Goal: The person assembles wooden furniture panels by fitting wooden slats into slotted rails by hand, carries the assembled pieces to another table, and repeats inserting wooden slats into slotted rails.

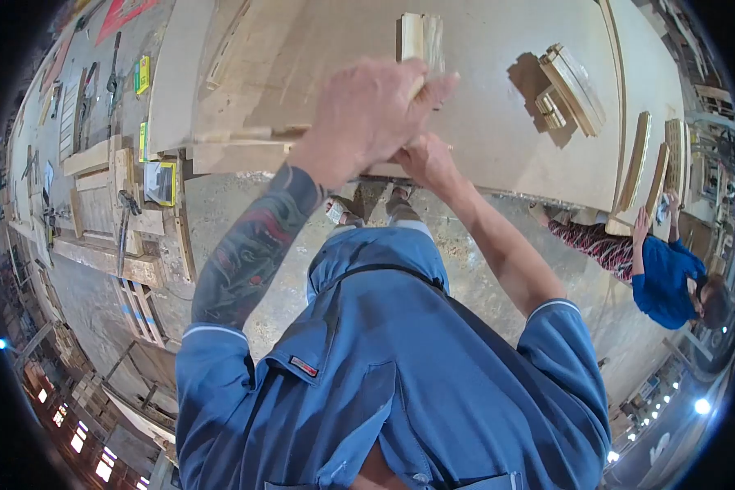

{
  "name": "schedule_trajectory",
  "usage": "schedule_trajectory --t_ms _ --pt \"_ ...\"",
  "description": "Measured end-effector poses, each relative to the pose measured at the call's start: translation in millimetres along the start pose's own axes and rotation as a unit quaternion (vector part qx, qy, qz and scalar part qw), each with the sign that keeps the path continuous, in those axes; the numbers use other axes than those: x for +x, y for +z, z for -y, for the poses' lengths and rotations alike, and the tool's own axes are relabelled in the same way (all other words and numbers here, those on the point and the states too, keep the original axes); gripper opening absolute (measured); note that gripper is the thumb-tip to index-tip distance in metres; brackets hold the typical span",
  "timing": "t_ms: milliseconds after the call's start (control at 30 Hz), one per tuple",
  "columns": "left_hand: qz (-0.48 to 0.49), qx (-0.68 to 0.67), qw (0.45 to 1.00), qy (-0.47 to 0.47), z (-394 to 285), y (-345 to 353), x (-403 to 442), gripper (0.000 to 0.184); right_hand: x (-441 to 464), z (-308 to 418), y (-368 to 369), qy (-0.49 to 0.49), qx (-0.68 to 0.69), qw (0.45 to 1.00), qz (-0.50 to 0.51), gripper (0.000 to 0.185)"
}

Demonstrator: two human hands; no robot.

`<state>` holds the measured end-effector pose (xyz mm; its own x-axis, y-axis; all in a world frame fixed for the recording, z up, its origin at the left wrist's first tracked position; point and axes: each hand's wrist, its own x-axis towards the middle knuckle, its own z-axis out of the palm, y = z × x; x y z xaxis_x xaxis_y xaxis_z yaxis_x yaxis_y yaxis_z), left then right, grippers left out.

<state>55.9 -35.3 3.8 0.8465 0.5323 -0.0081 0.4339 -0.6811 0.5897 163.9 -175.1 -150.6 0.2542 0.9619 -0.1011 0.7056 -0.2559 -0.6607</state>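
My left hand [371, 110], blurred by motion, is raised over the near edge of the large pale board [490, 98]. Its fingers look curled, with the thumb sticking out to the right; what it grips is hidden. Just below and to its right is my right hand [429, 163], fingers closed at the board's edge, their contents too hidden to name. A light wooden strip [249, 140] lies left of the hands along that edge. Beyond my left hand stand short wooden pieces [420, 39] side by side.
On the board's right side sits a bundle of wooden strips [576, 90], with longer strips [635, 159] farther right. A co-worker in a blue top [670, 273] reaches toward these. At left, a bench holds wooden frames [98, 175], clamps [125, 216] and yellow boxes [162, 182].
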Motion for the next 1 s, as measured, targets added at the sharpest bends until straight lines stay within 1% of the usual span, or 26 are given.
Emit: schedule_trajectory --t_ms 67,100,133,167,200,233,300,333,400,433,500,533,567,600,633,667,700,733,767,833,867,933,967,1000 --pt "0.016 0.033 0.999 -0.017 -1.4 12.7 1.9 0.055 7.6 -26.6 -1.2 -0.051 0.055 0.996 0.039 0.031" --pt "0.101 0.015 0.992 -0.076 -3.4 5.3 5.6 0.052 23.2 -31.2 -20.6 0.020 0.081 0.991 0.101 0.039" --pt "0.100 0.019 0.992 -0.079 -4.2 5.4 5.9 0.052 43.7 -46.1 -17.2 0.016 0.085 0.991 0.102 0.039" --pt "0.057 0.025 0.995 -0.075 -5.9 7.8 3.6 0.052 66.8 -64.2 -5.5 0.044 -0.087 0.994 -0.051 0.045" --pt "0.014 0.032 0.997 -0.070 -6.9 10.6 2.7 0.053 84.0 -80.4 9.6 0.070 -0.253 0.944 -0.202 0.051" --pt "0.014 0.036 0.997 -0.072 -6.9 12.8 2.6 0.053 96.3 -88.1 31.0 0.069 -0.249 0.945 -0.202 0.051" --pt "-0.027 0.059 0.996 -0.064 -6.7 14.9 3.7 0.051 117.4 -82.6 72.8 -0.012 -0.278 0.950 -0.140 0.058" --pt "-0.025 0.062 0.996 -0.063 -8.2 13.7 5.0 0.051 118.9 -67.2 74.6 -0.011 -0.275 0.951 -0.142 0.058" --pt "-0.005 0.046 0.996 -0.081 -11.4 11.0 5.7 0.050 111.7 -43.9 73.0 -0.073 -0.144 0.983 -0.092 0.053" --pt "-0.008 0.046 0.996 -0.077 -10.8 11.6 6.1 0.050 115.7 -53.9 80.2 -0.074 -0.147 0.982 -0.096 0.053" --pt "-0.027 0.063 0.995 -0.070 -7.8 14.0 3.4 0.048 125.7 -87.3 105.1 -0.118 -0.142 0.981 -0.061 0.039" --pt "-0.031 0.059 0.995 -0.068 -9.0 13.2 2.2 0.048 117.0 -84.9 88.8 -0.119 -0.147 0.980 -0.062 0.039" --pt "-0.023 0.062 0.995 -0.071 -10.3 11.8 2.0 0.049 106.6 -87.0 67.3 -0.044 0.007 0.999 -0.020 0.035" --pt "-0.014 0.065 0.995 -0.074 -10.7 11.0 1.8 0.049 94.1 -81.7 41.2 0.034 0.161 0.986 0.023 0.033" --pt "-0.021 0.060 0.995 -0.076 -8.4 12.7 1.5 0.049 74.9 -68.0 15.2 0.069 0.223 0.972 -0.035 0.031" --pt "-0.047 0.060 0.995 -0.058 -4.8 16.5 0.0 0.050 51.5 -54.1 -5.3 0.103 0.284 0.949 -0.090 0.030" --pt "-0.068 0.060 0.995 -0.040 -2.7 19.8 -3.3 0.051 28.6 -51.2 -15.1 0.075 0.313 0.942 -0.097 0.029" --pt "-0.072 0.059 0.995 -0.043 -2.3 19.4 -3.1 0.051 15.2 -51.6 -23.2 0.044 0.343 0.932 -0.106 0.028" --pt "-0.063 0.055 0.996 -0.043 -2.3 18.5 -1.1 0.052 9.8 -57.9 -25.0 0.040 0.342 0.933 -0.104 0.028" --pt "-0.050 0.052 0.997 -0.043 -2.7 16.5 -3.0 0.053 -2.9 -61.2 -20.1 0.019 0.321 0.946 -0.032 0.027" --pt "-0.040 0.054 0.997 -0.043 -3.6 15.4 -3.4 0.054 -7.7 -64.0 -17.4 0.020 0.322 0.946 -0.032 0.027" --pt "-0.029 0.058 0.997 -0.041 -5.2 13.2 -2.2 0.054 -10.1 -45.0 -29.4 0.053 0.236 0.970 0.010 0.028" --pt "-0.028 0.058 0.997 -0.045 -5.2 13.1 -2.2 0.053 -12.4 -39.2 -31.4 0.055 0.238 0.970 0.009 0.028" --pt "-0.025 0.058 0.997 -0.050 -5.6 13.3 -1.8 0.053 -14.8 -34.7 -32.7 0.056 0.201 0.978 0.004 0.028"
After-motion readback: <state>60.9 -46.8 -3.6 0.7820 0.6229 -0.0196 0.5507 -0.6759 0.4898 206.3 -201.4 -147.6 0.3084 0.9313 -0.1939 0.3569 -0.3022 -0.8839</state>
